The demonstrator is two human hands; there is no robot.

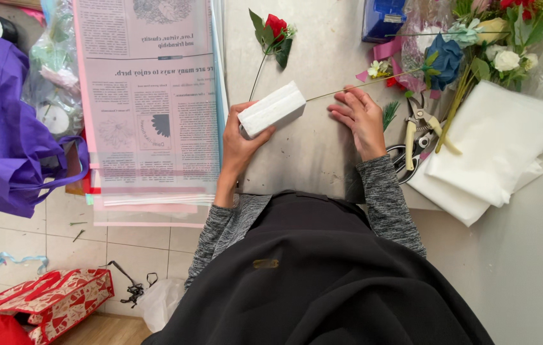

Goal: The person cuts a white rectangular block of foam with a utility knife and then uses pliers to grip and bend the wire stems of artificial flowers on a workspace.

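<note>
My left hand [241, 142] grips a white foam block [272, 108] just above the grey table [322, 153]. A thin stem [329, 94] runs from the block's right end towards an artificial flower with a small pale bloom [377, 68]. My right hand [361, 118] pinches that stem with its fingertips, a short way right of the block. A red artificial rose [275, 30] with green leaves lies on the table behind the block.
Printed wrapping sheets [150, 96] cover the table's left side. A purple fabric bag [3, 128] hangs at far left. Cutters [415, 134], white folded fabric [495, 147] and a bunch of artificial flowers [482, 38] lie to the right. A red patterned bag [41, 303] sits on the floor.
</note>
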